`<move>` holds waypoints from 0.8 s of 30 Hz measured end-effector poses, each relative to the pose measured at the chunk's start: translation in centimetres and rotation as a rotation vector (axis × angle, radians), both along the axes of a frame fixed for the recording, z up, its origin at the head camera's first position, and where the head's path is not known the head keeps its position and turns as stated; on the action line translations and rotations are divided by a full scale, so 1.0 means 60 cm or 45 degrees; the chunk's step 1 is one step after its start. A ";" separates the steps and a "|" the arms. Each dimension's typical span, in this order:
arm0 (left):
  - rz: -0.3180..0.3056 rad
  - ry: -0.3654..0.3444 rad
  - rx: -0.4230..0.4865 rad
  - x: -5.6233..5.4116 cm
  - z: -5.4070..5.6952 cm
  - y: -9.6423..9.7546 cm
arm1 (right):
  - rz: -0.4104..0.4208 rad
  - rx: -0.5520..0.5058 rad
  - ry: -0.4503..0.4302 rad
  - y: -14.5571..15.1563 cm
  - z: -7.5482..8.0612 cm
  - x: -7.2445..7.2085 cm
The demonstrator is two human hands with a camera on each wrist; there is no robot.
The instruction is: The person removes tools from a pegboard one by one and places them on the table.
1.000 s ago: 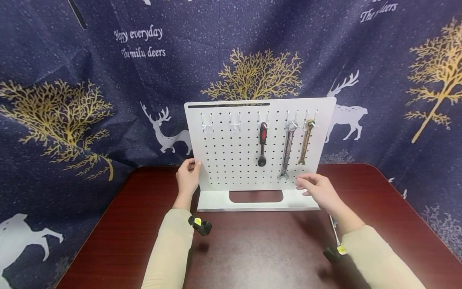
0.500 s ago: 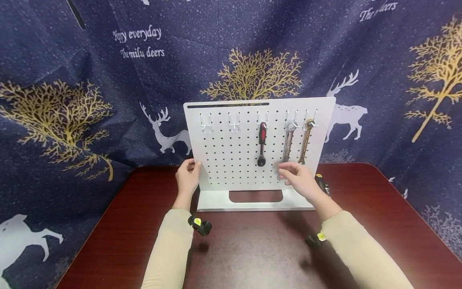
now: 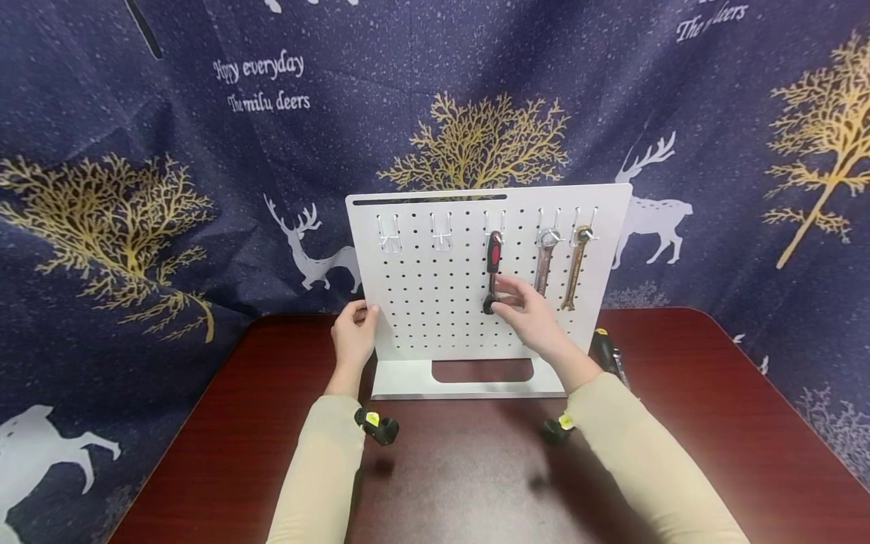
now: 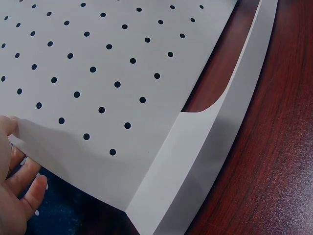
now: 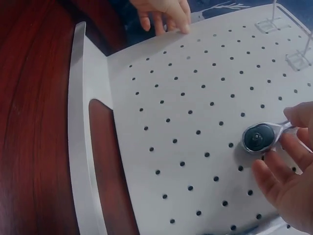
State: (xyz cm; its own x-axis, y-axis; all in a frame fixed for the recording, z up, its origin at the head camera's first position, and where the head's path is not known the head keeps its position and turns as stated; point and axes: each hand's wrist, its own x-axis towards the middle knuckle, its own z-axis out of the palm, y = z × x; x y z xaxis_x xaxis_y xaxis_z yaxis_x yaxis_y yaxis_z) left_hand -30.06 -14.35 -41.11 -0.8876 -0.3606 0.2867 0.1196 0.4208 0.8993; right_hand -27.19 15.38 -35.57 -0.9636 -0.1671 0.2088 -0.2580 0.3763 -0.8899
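A white pegboard (image 3: 435, 317) stands upright on its base. At its left edge, my left hand (image 3: 354, 332) pinches the board between thumb and fingers; the left wrist view shows fingers (image 4: 22, 181) behind the edge. A ratchet wrench (image 3: 494, 255) with a black and red handle hangs from a hook. My right hand (image 3: 533, 317) holds its shaft just above the round head, thumb on one side and fingers on the other. In the right wrist view, the ratchet head (image 5: 258, 137) sticks out past the fingertips, close to the board.
A silver combination wrench (image 3: 544, 261), partly behind the right hand, and a gold-toned wrench (image 3: 576, 268) hang to the right. Two wire hooks (image 3: 442, 234) at the left carry nothing. A black-handled tool (image 3: 602, 349) lies on the reddish table (image 3: 448, 468) behind the right forearm.
My right hand has moved left across the board, past the silver wrench, and taken hold of the ratchet wrench, whose head has shifted slightly left. My left hand stays at the board's edge.
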 end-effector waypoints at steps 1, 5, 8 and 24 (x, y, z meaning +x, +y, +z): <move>-0.001 0.003 0.000 0.000 0.000 0.000 | -0.002 -0.004 -0.007 -0.004 0.000 -0.002; 0.001 0.010 0.001 0.000 0.000 -0.001 | -0.007 -0.008 -0.032 -0.019 -0.004 -0.008; 0.003 0.008 0.010 0.001 0.001 -0.001 | 0.003 -0.002 -0.056 -0.025 -0.008 -0.011; -0.008 -0.002 0.002 0.003 0.004 0.000 | 0.040 -0.004 -0.039 -0.015 -0.029 0.009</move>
State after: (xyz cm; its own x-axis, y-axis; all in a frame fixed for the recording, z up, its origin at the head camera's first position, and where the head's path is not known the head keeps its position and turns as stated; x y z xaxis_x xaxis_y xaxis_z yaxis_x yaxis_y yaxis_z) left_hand -29.87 -14.33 -40.90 -0.8902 -0.3555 0.2849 0.1210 0.4184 0.9002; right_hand -26.63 14.48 -37.33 -0.9639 -0.1964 0.1796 -0.2419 0.3656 -0.8988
